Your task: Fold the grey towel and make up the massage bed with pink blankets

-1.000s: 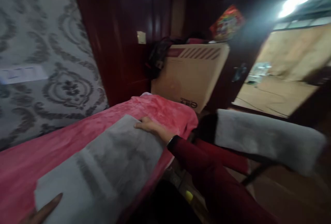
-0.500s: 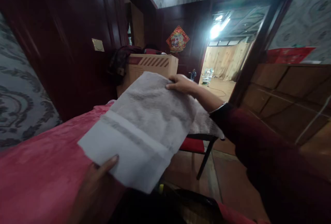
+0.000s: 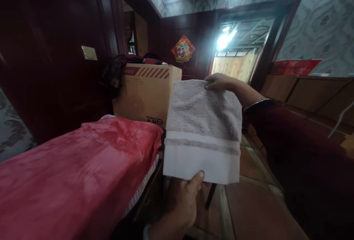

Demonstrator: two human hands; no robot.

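Left hand (image 3: 184, 199) is pinching the towel's (image 3: 203, 133) lower edge and right hand (image 3: 219, 81) is gripping its top. The towel is hanging beside the blanket (image 3: 77, 173), probably folded. Firm, even pinches should be keeping its edges square.

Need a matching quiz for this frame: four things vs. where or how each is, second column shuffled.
1 grey towel
2 red blanket
3 cardboard box
4 right hand

a stands behind the red blanket
b grips the grey towel's top edge
c held up in the air
d lies spread out at left

Pairs: 1-c, 2-d, 3-a, 4-b
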